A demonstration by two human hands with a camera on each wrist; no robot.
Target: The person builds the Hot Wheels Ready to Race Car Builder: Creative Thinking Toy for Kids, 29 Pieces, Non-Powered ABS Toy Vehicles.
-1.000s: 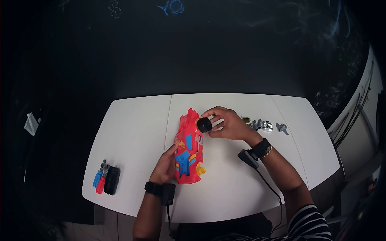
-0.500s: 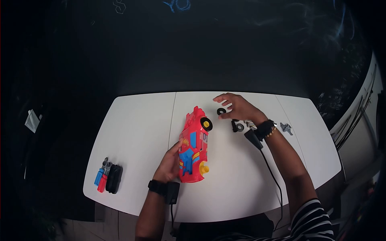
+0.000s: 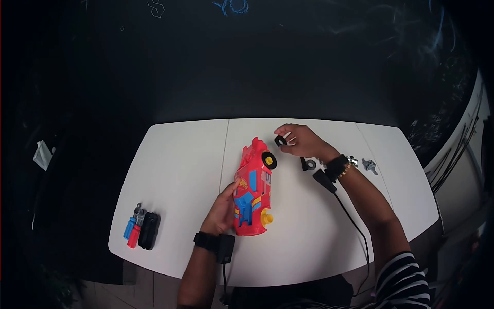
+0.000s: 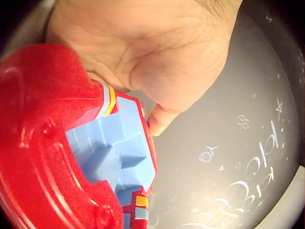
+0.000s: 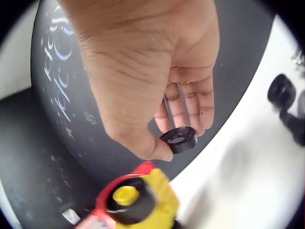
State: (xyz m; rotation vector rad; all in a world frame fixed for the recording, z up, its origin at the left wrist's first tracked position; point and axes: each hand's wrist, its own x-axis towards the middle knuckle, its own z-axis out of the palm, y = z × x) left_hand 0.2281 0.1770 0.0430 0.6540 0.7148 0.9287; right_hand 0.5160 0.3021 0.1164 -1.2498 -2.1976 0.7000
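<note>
My left hand (image 3: 220, 213) grips a red toy car (image 3: 252, 180) along its left side, its thumb pressing on the body in the left wrist view. A black tyre (image 3: 273, 158) surrounds the yellow hub at the car's far right corner. At the near right corner, a yellow hub (image 3: 267, 218) is bare. My right hand (image 3: 306, 140) pinches a black ring (image 5: 189, 142) between thumb and fingertips, just beyond and to the right of the tyred corner. The blue interior (image 4: 126, 148) of the car faces the left wrist camera.
Right of the car lie loose black and grey wheel parts (image 3: 310, 165), silver pieces (image 3: 352, 160) and a grey part (image 3: 369, 166). At the table's left are a blue-handled tool (image 3: 129, 229), a red-handled tool (image 3: 134, 237) and a black piece (image 3: 149, 230). A cable hangs from the right wrist.
My right hand let go of the black tyre, now around the far hub, moved right and took hold of the black ring. My left hand has kept its hold on the toy car.
</note>
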